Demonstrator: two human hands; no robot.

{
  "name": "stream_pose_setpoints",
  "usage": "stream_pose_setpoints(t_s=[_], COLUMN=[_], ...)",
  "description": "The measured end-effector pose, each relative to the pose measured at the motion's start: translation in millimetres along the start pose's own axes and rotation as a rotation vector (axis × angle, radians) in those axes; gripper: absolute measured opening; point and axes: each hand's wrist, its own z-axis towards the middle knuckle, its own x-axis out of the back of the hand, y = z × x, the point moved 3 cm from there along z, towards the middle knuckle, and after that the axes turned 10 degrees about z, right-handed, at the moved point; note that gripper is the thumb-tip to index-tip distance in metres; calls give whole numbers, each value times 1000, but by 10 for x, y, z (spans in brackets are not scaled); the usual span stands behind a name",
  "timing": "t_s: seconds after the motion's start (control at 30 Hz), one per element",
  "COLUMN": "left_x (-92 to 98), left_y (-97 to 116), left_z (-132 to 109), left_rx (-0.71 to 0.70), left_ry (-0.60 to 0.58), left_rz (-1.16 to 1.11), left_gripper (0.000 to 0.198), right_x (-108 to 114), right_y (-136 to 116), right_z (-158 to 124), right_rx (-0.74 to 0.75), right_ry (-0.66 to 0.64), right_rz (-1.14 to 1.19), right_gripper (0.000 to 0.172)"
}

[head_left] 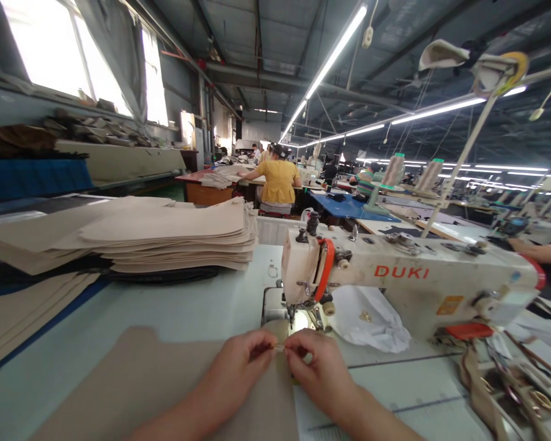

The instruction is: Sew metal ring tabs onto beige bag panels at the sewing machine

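Just in front of the needle of a white sewing machine [362,266], my left hand [241,361] and my right hand [321,367] almost meet. Thumb and forefinger of each pinch a small pale piece of material [279,347], too small and partly covered to name exactly. Under my left forearm a taupe fabric panel [165,383] lies flat, its right edge running between my hands toward the lit presser foot. Part of that edge is hidden by my fingers.
Stacked beige fabric panels [174,236] rise on the left of the table. Behind the needle sits a crumpled white bag [370,318]. Straps with metal rings [509,386] lie at right. A person in yellow [278,180] sits ahead; another person's arm [542,252] shows at right.
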Motion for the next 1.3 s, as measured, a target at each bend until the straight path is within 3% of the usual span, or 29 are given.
stream_pose_setpoints(t_s=[0.17,0.27,0.33,0.5,0.6,0.8,1.03,1.2,1.3], left_x=[236,329,290,3,-84,-86,-101,-21,4], left_y=[218,298,244,-115,-200,-167,-241,-76,62], left_z=[-38,-84,-119,-198,-184,-87,-92,-48,17], left_rx=[53,-13,-111,-351,-398,-398,-376,-479,-516], left_ry=[-58,-102,-86,30,95,163,159,201,148], left_rz=[418,601,657,775,790,727,706,712,699], left_gripper=[47,48,43,39,38,39,40,27,23], right_x=[131,219,253,271,244,61,-52,-51,-49], right_y=[96,167,206,239,225,223,252,225,198], right_z=[18,-1,-34,-131,-106,152,318,358,381], right_rx=[-251,-394,-477,-606,-661,-734,-746,-760,-772], right_ry=[-23,-36,-46,-79,-98,-136,-189,-219,-223], right_rz=[145,300,382,439,435,401,373,351,339], right_gripper=[14,11,8,6,7,12,21,22,22])
